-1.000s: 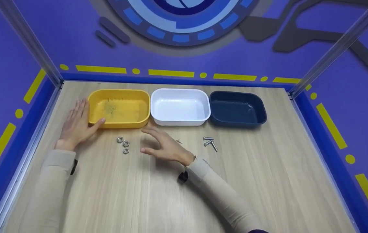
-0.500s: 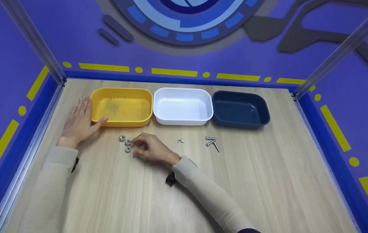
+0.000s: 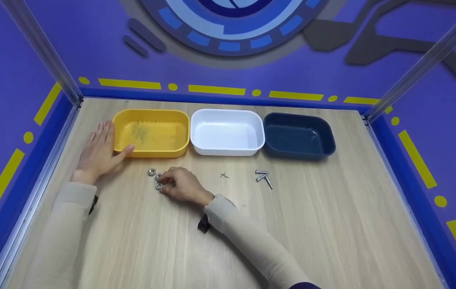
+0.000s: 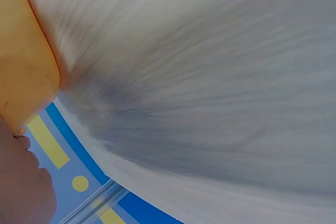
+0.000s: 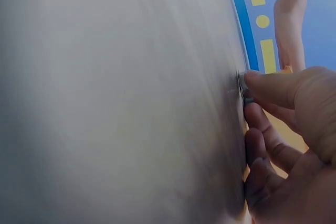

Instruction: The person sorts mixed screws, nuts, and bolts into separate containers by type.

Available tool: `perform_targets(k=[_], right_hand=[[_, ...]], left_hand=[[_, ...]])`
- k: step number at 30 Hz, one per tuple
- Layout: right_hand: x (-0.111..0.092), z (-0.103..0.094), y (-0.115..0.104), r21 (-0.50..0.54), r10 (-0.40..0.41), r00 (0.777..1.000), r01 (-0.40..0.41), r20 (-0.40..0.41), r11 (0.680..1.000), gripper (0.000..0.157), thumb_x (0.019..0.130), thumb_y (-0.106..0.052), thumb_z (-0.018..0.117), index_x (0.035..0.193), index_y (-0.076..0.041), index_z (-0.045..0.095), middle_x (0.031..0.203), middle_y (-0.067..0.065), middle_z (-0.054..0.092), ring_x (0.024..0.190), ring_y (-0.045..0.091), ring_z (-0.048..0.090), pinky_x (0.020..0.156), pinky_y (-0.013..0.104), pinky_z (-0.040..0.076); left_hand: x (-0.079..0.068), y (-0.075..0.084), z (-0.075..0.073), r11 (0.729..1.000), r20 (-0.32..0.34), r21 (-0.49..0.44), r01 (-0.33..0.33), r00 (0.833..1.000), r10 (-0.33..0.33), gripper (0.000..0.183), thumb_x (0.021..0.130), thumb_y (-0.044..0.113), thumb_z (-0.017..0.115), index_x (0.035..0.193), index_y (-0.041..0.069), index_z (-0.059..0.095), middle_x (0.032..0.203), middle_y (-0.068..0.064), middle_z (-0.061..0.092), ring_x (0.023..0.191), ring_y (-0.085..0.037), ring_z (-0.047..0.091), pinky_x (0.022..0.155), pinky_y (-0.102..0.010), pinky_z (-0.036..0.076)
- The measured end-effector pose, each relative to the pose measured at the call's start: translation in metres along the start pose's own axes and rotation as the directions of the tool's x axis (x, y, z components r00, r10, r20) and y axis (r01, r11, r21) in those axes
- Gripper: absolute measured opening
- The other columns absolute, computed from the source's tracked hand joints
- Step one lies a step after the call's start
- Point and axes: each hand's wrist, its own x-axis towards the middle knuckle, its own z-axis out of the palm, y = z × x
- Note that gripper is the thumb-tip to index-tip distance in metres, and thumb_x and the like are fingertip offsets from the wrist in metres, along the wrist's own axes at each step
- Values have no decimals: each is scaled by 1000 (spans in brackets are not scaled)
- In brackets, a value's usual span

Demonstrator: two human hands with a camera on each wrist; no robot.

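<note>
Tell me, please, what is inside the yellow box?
In the yellow box, dark marks show, mostly toward the left; I see no loose part. The front wall hides its own inner face, and the left hand covers part of the rim.

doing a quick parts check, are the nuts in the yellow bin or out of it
Out: the head view shows three nuts on the tabletop in front of the yellow bin, two of them by the right hand.

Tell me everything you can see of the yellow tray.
The yellow tray looks like plastic: rectangular, rounded corners, open top. It sits upright at the row's left end, beside the white tray; contact unclear. Tiny dark marks spot its floor. The person's left grip lies against its left side, thumb at the front rim.
</note>
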Motion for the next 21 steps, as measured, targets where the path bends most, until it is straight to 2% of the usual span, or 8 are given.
perform_targets(k=[4,7,13,16,21], right_hand=[[0,3,-3,-63,20,1000,-20,-6,998,25,90,-23,87,115,-23,85,102,-8,77,91,4,60,78,17,47],[0,5,-4,-80,30,1000,-30,-1,996,26,89,-24,87,115,-24,85,102,-9,76,89,3,58,74,16,45],[0,5,-5,-101,26,1000,-24,15,995,21,91,-26,86,111,-22,84,100,-8,75,88,4,56,74,16,43],[1,3,-5,-100,6,1000,-3,28,995,20,92,-26,86,111,-20,84,99,-6,75,88,5,56,75,17,44],[3,-2,-5,-70,-18,999,22,49,997,19,94,-25,84,111,-17,83,101,-5,76,88,3,63,87,19,47]], left_hand=[[-2,2,1,1000,0,-3,6,1000,-6,106,104,68,48,169,-5,5,177,-29,7,165,-48,3,134,-65,6],[-4,2,2,1000,2,-12,5,1000,-5,106,105,67,48,169,-5,5,176,-30,7,165,-49,3,134,-63,3],[-4,1,3,1000,0,-19,-4,1000,4,105,105,67,46,169,-5,3,176,-31,5,164,-51,3,135,-61,-2],[-2,0,3,1000,5,-22,-7,1000,7,105,106,67,46,169,-5,2,176,-29,3,164,-50,2,134,-63,-1],[0,-2,1,999,5,-31,-11,1000,11,105,106,67,46,169,-4,1,177,-26,-2,164,-50,0,134,-64,0]])
